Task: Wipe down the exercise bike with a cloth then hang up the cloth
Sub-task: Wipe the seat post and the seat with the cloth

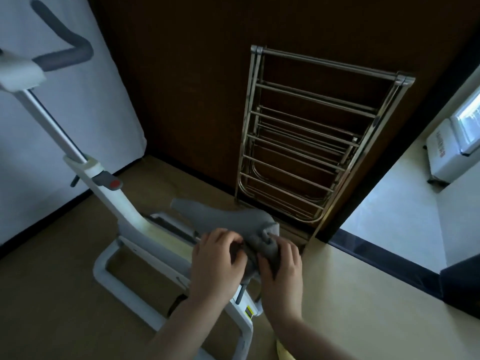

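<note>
A white exercise bike (124, 216) stands in front of me, its grey saddle (220, 216) pointing left and its dark handlebar (65, 51) at the upper left. A grey cloth (265, 237) lies bunched on the rear of the saddle. My right hand (281, 263) grips the cloth on the saddle's back right. My left hand (217, 258) has curled fingers on the saddle's back left, touching the cloth's edge. A folded metal drying rack (311, 131) leans against the dark wall behind the saddle.
A white curtain (85, 105) hangs at the left behind the handlebar. The floor is tan carpet (52, 294). At the right a doorway opens on a bright floor with a white appliance (446, 152). A yellow object (284, 353) lies at the bottom edge.
</note>
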